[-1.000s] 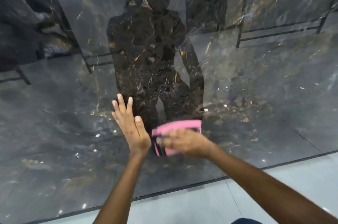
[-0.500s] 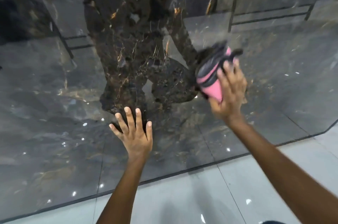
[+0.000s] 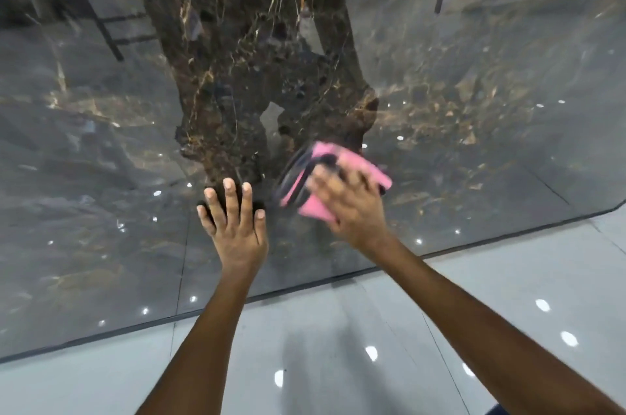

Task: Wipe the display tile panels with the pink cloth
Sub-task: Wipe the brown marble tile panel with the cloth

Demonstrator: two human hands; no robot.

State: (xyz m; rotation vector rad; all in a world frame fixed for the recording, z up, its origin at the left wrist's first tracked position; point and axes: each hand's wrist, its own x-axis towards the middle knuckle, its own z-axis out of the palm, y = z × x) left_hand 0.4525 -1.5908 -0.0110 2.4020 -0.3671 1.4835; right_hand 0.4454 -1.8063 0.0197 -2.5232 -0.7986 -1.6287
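Note:
A glossy dark marble tile panel [image 3: 457, 130] with gold veins fills most of the head view and mirrors a dark figure. My right hand [image 3: 349, 208] presses a folded pink cloth [image 3: 352, 167] flat against the lower middle of the panel; hand and cloth are blurred by motion. My left hand [image 3: 235, 221] rests flat on the panel just left of the cloth, fingers spread, holding nothing. Part of the cloth is hidden under my right fingers.
The panel's dark bottom edge [image 3: 305, 282] runs across the view above a pale grey polished floor [image 3: 338, 363] with light spots. A vertical seam [image 3: 183, 262] splits the panel left of my left hand. Reflected dark rack frames show at the top.
My right hand swept the pink cloth from low centre up to the right, then back down to the lower middle. The left hand stayed flat on the panel. The view tilted down.

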